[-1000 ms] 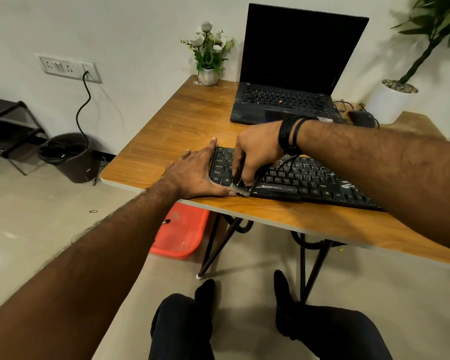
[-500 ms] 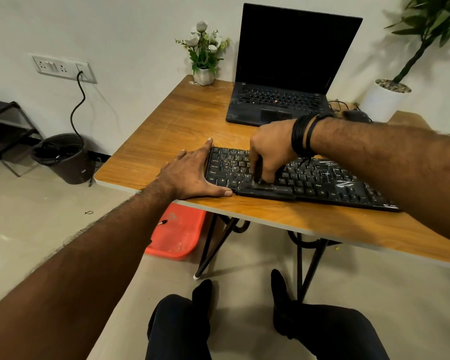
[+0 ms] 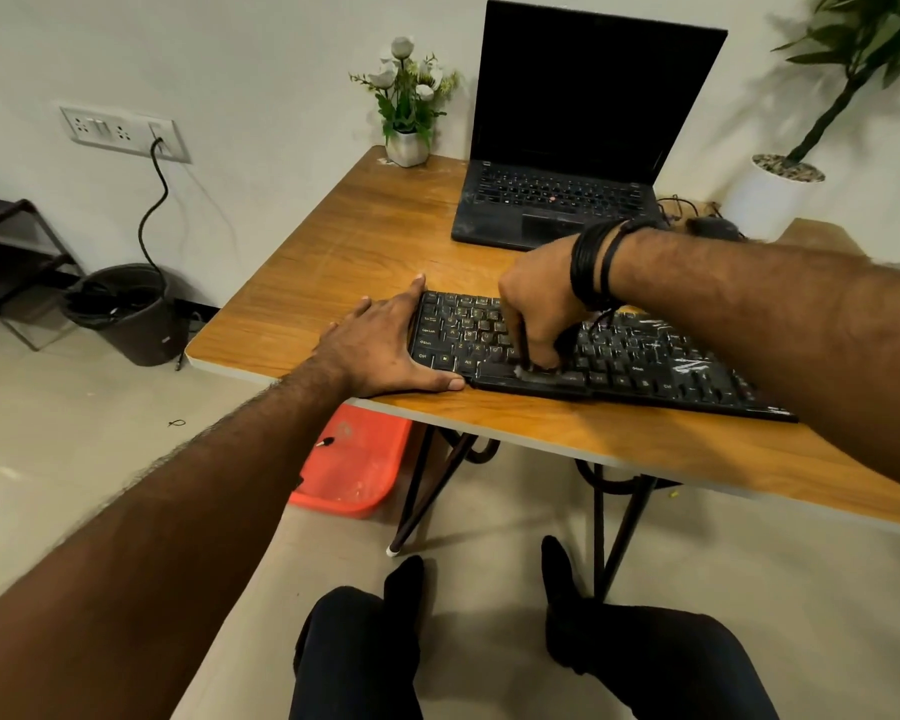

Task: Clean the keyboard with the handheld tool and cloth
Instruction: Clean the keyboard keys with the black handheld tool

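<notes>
Keyboard (image 3: 645, 366) lying flat near the front edge of a wooden table (image 3: 333, 252), its long side running slightly askew to that edge. Left hand (image 3: 385, 345) spread flat on the tabletop, fingers straight; the index finger lies along the keyboard's left end and the thumb along its near left corner. Right hand (image 3: 539, 309) held above the left-centre keys, fingers curled downward round a small brush (image 3: 533, 371); only the dark stem and pale bristles show below the fingertips, the bristles touching the bottom key row by the space bar. Dark bands circle the right wrist. Laptop (image 3: 567, 148) open at the back of the table, screen dark. Flower pot (image 3: 409, 145) at the far left corner, just beside the laptop. Mouse (image 3: 710, 227) right of the laptop. Red tub (image 3: 354, 470) on the floor beneath the table; dark bin (image 3: 126, 314) against the wall.
</notes>
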